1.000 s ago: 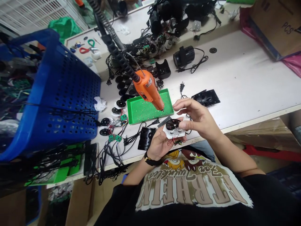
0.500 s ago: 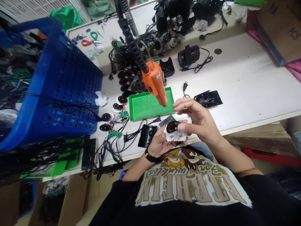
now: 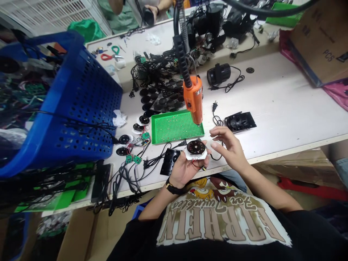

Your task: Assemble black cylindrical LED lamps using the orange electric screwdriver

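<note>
My left hand [image 3: 183, 168], with a black wristwatch, holds a white plastic plate [image 3: 196, 156] that carries a round black disc [image 3: 195, 147]. Thin red wires hang below the plate. My right hand [image 3: 228, 145] is open just to its right, with fingers spread and not touching it. An orange electric screwdriver [image 3: 193, 98] hangs upright from a black cable above the right corner of a green perforated tray [image 3: 174, 127]. A black plastic housing [image 3: 170, 161] lies on the table beside my left hand.
A blue perforated basket [image 3: 84, 108] stands left of the white workbench [image 3: 277, 98]. Black discs, wired circuit boards and cables lie around the tray. A black housing [image 3: 240, 121] lies to the right. A co-worker's hand [image 3: 150, 11] shows at the far side.
My right hand has let go of the disc and moved right, its fingers opening. The plate now lies flatter in my left hand. The screwdriver hangs more upright and further right.
</note>
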Demonstrator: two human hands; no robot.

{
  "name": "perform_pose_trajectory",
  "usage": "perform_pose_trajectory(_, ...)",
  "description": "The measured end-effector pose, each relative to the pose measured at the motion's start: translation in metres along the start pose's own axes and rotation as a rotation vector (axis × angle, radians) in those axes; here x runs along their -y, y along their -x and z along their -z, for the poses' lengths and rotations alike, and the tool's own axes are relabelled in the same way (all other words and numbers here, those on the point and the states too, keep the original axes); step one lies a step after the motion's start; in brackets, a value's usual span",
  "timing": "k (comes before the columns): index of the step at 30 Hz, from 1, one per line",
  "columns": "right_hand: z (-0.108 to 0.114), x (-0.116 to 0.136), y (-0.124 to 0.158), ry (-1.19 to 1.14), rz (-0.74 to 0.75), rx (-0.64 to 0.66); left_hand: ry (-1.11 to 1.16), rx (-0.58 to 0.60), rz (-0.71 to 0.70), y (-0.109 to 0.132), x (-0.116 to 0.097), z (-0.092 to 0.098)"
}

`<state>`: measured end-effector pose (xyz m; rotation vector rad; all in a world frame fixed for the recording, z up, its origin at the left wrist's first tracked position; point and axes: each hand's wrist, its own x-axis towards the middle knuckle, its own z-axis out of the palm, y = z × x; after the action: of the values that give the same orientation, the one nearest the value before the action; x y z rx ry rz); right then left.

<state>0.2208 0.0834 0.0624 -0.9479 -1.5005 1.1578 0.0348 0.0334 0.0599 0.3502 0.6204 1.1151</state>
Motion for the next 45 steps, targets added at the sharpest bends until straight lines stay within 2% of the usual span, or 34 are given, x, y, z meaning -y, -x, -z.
perform_pose_trajectory(3,0.011,-0.032,0.023,0.250,0.035,-0.096,0.030,-0.038,0.023,0.007,0.001,0.015)
perform_pose_trajectory(6,0.022,-0.060,0.050,0.507,0.149,-0.153,0.088,-0.092,0.048,0.013,0.007,0.030)
perform_pose_trajectory(11,0.027,-0.084,0.078,0.641,0.307,-0.125,0.173,-0.112,0.106,0.016,0.022,0.042)
perform_pose_trajectory(17,0.016,-0.088,0.074,0.799,0.410,-0.016,0.236,-0.156,0.181,0.011,0.038,0.054)
perform_pose_trajectory(30,0.010,-0.097,0.071,0.954,0.428,-0.119,0.175,0.035,0.193,0.011,0.052,0.081)
perform_pose_trajectory(45,0.008,-0.103,0.072,0.873,0.380,-0.207,0.182,0.044,0.074,0.005,0.055,0.094)
